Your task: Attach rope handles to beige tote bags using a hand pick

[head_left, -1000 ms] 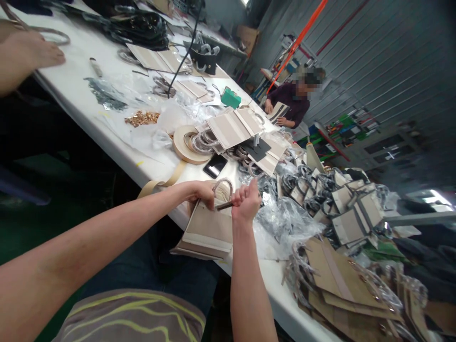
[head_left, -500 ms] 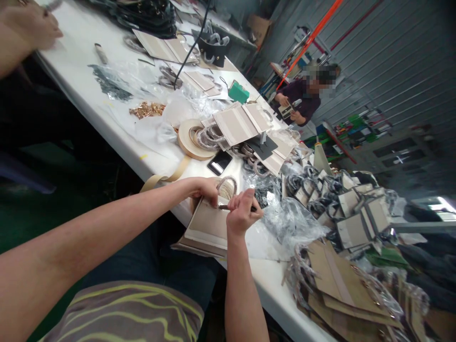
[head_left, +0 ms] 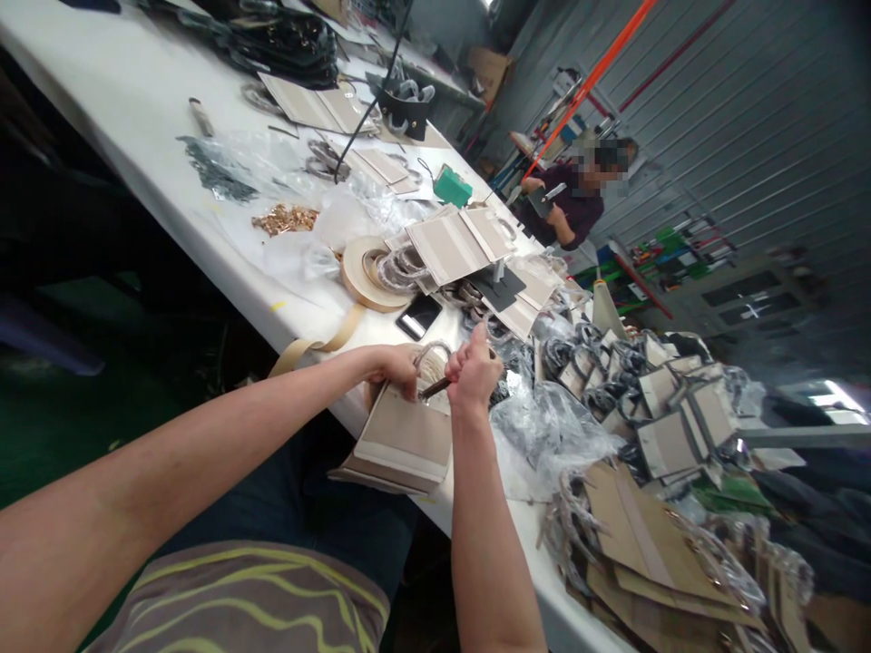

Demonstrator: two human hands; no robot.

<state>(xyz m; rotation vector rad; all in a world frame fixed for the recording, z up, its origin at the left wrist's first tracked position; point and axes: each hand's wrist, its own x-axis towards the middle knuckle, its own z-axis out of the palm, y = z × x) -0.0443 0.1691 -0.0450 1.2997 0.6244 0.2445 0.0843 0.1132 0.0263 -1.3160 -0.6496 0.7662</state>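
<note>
A beige handbag piece [head_left: 403,433] lies partly over the table edge above my lap, with a pale strip across it. At its upper edge my left hand [head_left: 398,370] is closed, pinching it near a plastic-wrapped ring handle [head_left: 435,348]. My right hand [head_left: 474,374] is wrapped around a slim hand tool [head_left: 434,388] with a dark shaft; the fist hides its grip. The shaft slants down toward the bag's edge beside my left fingers. Whether its tip touches the bag I cannot tell.
Beyond my hands lie a phone [head_left: 418,316], a roll of tan tape [head_left: 360,277] and gold metal fittings [head_left: 284,219]. Bag panels [head_left: 653,521] pile up at right near plastic wrap [head_left: 554,431]. Across the table a person [head_left: 568,209] holds a dark piece.
My right hand has moved slightly up and right with the tool, uncovering more of the bag and shaft. Another person's hand at upper left has left the view.
</note>
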